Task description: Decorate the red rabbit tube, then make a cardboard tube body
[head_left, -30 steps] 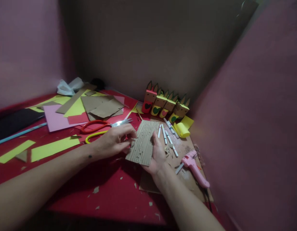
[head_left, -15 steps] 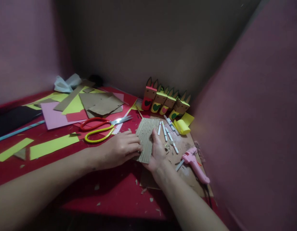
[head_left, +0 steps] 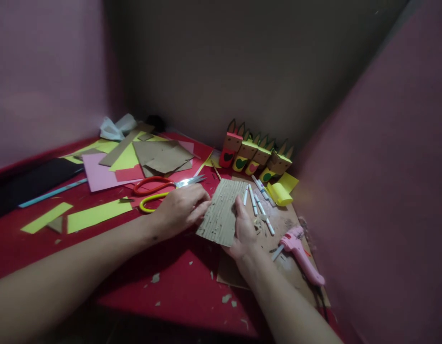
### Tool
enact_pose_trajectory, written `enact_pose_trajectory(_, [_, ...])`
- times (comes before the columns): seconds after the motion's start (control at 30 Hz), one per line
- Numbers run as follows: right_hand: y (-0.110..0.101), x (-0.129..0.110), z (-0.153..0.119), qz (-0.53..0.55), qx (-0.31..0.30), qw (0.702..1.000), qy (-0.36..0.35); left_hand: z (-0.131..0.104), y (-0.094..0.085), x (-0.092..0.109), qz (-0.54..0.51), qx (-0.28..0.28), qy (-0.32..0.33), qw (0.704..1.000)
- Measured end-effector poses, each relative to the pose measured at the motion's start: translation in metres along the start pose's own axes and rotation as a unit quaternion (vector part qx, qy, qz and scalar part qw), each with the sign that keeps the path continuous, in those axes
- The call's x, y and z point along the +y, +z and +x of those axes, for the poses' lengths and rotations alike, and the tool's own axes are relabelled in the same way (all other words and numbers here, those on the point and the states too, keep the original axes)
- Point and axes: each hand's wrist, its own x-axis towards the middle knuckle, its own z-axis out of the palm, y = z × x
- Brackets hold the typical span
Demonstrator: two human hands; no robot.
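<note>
A piece of corrugated cardboard [head_left: 222,212], its ridges bare and its surface flecked with torn bits, is held up over the table. My right hand [head_left: 244,233] grips its right edge from below, thumb on the upper face. At its left edge, my left hand [head_left: 185,208] is closed, with curled fingers against the cardboard; the fingertips are partly hidden. Scissors [head_left: 154,184] with one red and one yellow handle lie just behind my left hand, which covers part of the yellow loop. Small torn paper scraps [head_left: 155,277] are scattered on the red table [head_left: 177,301] below.
Several box figures [head_left: 240,162] with pointed ears and hearts stand by the wall. Markers [head_left: 253,199], a yellow paper roll [head_left: 281,194] and a pink glue gun [head_left: 301,255] lie right on a cardboard sheet [head_left: 278,272]. Coloured paper [head_left: 99,172] and cardboard offcuts [head_left: 163,155] cover the left.
The view has shifted, so everything sits further right. The cardboard is turned and shows more of its face. My left fingers have drawn back from its face to its left edge.
</note>
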Motion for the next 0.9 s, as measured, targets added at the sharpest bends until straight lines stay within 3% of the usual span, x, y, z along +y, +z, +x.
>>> enact_pose_trajectory(0.07, [-0.001, 0.001, 0.003, -0.002, 0.018, 1.0, -0.006, 0.002, 0.001, -0.001, -0.053, -0.011, -0.118, 0.992])
enact_pose_trajectory(0.13, [-0.001, 0.003, 0.005, -0.003, 0.036, 0.999, -0.028, 0.004, 0.002, -0.001, -0.162, -0.052, -0.226, 0.959])
enact_pose_trajectory(0.23, [-0.002, 0.009, 0.007, -0.024, 0.055, 0.994, -0.087, 0.006, 0.002, 0.003, -0.306, -0.112, -0.304, 0.895])
enact_pose_trajectory(0.4, [-0.007, 0.014, 0.003, -0.114, -0.009, 0.98, -0.165, 0.008, -0.002, 0.005, -0.33, -0.012, -0.303, 0.894])
enact_pose_trajectory(0.53, [-0.013, 0.014, 0.003, -0.181, -0.012, 0.97, -0.16, 0.009, -0.004, 0.002, -0.345, 0.033, -0.304, 0.887])
enact_pose_trajectory(0.63, [-0.015, 0.015, 0.006, -0.194, 0.003, 0.967, -0.166, 0.008, -0.006, 0.0, -0.375, 0.012, -0.307, 0.874])
enact_pose_trajectory(0.8, [-0.014, 0.015, 0.008, -0.182, 0.005, 0.964, -0.193, 0.008, -0.006, -0.001, -0.447, -0.087, -0.311, 0.834])
enact_pose_trajectory(0.9, [-0.012, 0.016, 0.006, -0.18, 0.002, 0.968, -0.174, 0.008, -0.004, -0.001, -0.467, -0.088, -0.327, 0.816])
